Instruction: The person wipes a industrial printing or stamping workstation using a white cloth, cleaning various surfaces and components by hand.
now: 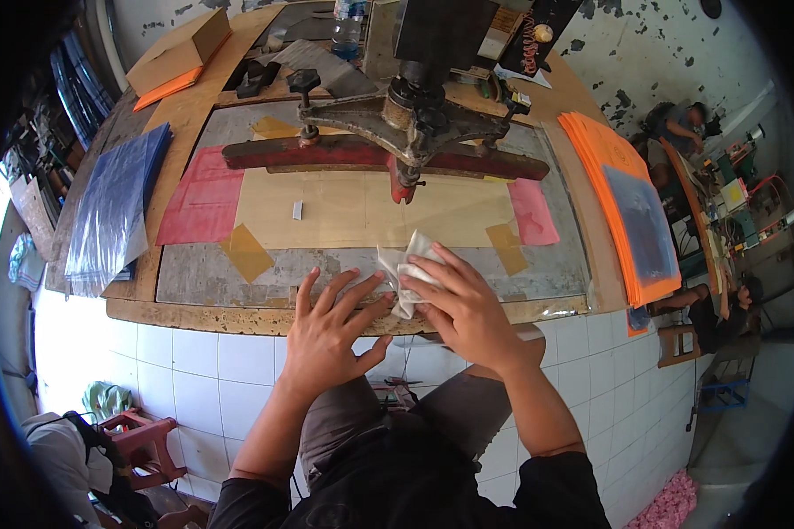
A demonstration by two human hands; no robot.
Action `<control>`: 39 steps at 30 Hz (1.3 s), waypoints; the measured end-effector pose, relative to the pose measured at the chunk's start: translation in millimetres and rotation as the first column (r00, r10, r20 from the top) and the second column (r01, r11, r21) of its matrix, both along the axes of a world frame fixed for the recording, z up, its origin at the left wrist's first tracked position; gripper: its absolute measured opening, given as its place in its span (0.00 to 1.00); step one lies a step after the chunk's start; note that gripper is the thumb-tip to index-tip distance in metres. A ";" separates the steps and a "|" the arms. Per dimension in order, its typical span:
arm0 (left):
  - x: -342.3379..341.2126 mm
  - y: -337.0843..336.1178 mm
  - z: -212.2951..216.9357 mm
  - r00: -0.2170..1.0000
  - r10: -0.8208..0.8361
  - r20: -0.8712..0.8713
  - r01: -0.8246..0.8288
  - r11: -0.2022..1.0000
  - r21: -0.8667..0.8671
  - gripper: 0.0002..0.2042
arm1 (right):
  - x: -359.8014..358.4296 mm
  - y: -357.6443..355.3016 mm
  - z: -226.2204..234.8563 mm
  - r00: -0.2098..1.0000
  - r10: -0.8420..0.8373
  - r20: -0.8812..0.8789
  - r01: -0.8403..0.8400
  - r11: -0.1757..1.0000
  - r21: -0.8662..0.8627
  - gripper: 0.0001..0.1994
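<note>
My right hand (466,304) presses a crumpled white cloth (404,269) onto the near edge of a framed printing screen (538,278) on the wooden table. My left hand (331,326) lies flat beside it with fingers spread, its fingertips touching the cloth and the frame's near edge. The screen has a tan middle area (362,212) and patches of pink (203,198) and yellow tape (247,253). A red wooden squeegee bar on a dark metal arm (388,150) lies across the far part of the screen.
A stack of orange sheets (622,203) lies on the right, a blue plastic sheet pile (115,207) on the left, a cardboard box (176,57) at the far left. Two people (715,304) sit at benches on the right. White tiled floor lies below.
</note>
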State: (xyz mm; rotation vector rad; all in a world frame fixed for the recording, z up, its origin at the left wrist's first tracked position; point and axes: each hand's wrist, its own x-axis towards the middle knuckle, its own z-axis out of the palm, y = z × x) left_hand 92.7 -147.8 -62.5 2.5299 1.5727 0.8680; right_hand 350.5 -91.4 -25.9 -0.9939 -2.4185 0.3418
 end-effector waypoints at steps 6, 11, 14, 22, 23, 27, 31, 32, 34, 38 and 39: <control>2.3 0.4 1.3 1.000 0.005 0.006 -0.005 1.000 0.020 0.24 | 95.9 100.3 -15.1 0.914 -0.402 -0.054 0.403 0.915 0.002 0.17; -0.7 -2.3 -1.9 1.000 0.020 -0.003 -0.020 1.000 0.009 0.24 | 55.1 76.9 -7.7 0.919 -0.393 -0.019 0.392 0.919 -0.036 0.17; -0.4 -1.2 -2.3 1.000 0.012 -0.003 -0.012 1.000 0.004 0.24 | 2.9 18.4 -4.7 0.998 -0.063 0.002 0.062 0.992 0.111 0.19; 3.5 1.6 1.5 1.000 0.007 -0.004 -0.007 1.000 0.021 0.24 | 76.3 73.1 -16.3 0.926 -0.374 -0.050 0.376 0.926 0.038 0.18; 4.5 2.3 2.3 1.000 0.003 -0.002 -0.003 1.000 0.028 0.24 | 79.6 73.1 -18.6 0.872 -0.490 -0.003 0.486 0.865 0.121 0.17; 2.6 0.1 -2.3 1.000 0.021 -0.001 -0.021 1.000 0.013 0.24 | 7.2 31.7 -0.9 0.985 -0.161 -0.063 0.164 0.986 0.040 0.15; 0.8 -1.5 -1.5 0.999 0.027 -0.020 -0.027 1.000 0.003 0.23 | -14.0 23.5 -7.5 0.997 0.064 -0.051 -0.061 0.996 0.066 0.16; 1.2 -2.0 -0.5 0.999 0.032 -0.010 -0.032 0.999 0.010 0.23 | -11.2 36.0 -9.9 0.996 0.070 -0.058 -0.066 0.996 0.065 0.16; 3.5 -1.2 2.6 0.999 0.042 -0.008 -0.042 0.999 0.010 0.22 | -5.7 53.4 -11.9 0.960 -0.268 -0.085 0.271 0.962 0.028 0.15; 3.4 -1.1 2.4 0.997 0.070 0.008 -0.071 0.997 0.015 0.22 | -38.4 25.9 -16.8 0.998 0.061 -0.022 -0.056 0.984 0.169 0.16; 2.4 -1.9 0.6 0.997 0.074 0.005 -0.074 0.997 0.014 0.22 | -45.8 14.3 -7.6 0.986 0.164 -0.024 -0.163 0.986 0.046 0.17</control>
